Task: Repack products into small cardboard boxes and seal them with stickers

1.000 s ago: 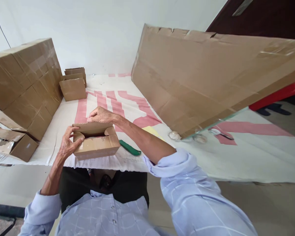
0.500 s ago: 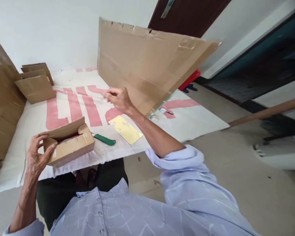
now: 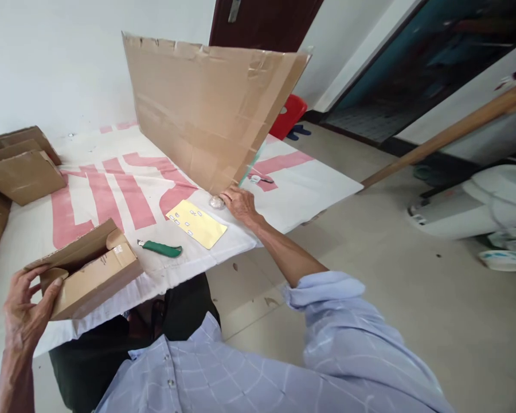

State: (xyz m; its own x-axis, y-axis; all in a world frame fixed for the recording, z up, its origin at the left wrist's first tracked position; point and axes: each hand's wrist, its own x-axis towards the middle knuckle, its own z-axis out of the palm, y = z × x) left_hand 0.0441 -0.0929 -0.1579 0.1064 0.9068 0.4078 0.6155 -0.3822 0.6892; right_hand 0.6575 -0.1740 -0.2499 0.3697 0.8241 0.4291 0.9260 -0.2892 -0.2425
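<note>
At the table's near left edge, my left hand [image 3: 28, 307] grips the end of a small open cardboard box [image 3: 97, 281], thumb on the near wall and fingers behind the far flap. My right hand [image 3: 239, 203] is closed with bent fingers at a small round shiny thing that looks like a roll of clear tape [image 3: 217, 202], by the lower corner of a large cardboard sheet [image 3: 206, 109]. Between the hands lie a green-handled utility knife [image 3: 161, 248] and a yellow sheet [image 3: 198, 223] with several small white stickers.
Folded cardboard pieces [image 3: 23, 169] stand at the table's left. A white cloth with red markings covers the table [image 3: 313, 186]. Behind the upright sheet is a red chair [image 3: 289, 115]. A wooden pole [image 3: 447, 135] slants at the right, near a white bin [image 3: 477, 201].
My right hand has come down and to the right, from above the red markings to the round thing beside the cardboard sheet. The left hand still grips the box. The view has swung right.
</note>
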